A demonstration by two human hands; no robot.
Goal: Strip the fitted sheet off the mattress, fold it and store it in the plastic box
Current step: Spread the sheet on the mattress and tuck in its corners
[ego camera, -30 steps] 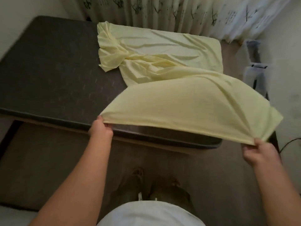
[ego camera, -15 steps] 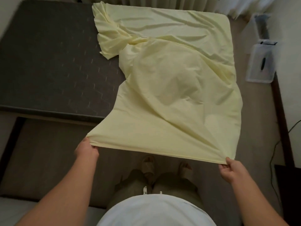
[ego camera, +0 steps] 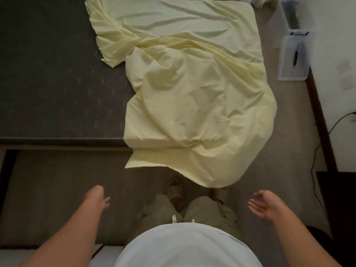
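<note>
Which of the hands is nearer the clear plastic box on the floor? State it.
Right. The right hand is open, low on the same side as the plastic box, though well short of it. The left hand hangs empty across the person's body, farther away.

The yellow sheet [ego camera: 192, 89] lay crumpled on the dark mattress [ego camera: 48, 74]. The left hand [ego camera: 99, 197] and right hand [ego camera: 266, 206] were empty, fingers apart.

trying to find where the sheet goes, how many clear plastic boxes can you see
2. One clear plastic box sits on the floor right of the mattress, by the wall. A second stands just behind it, blurred and cut off at the top edge. More may be out of view.
</note>
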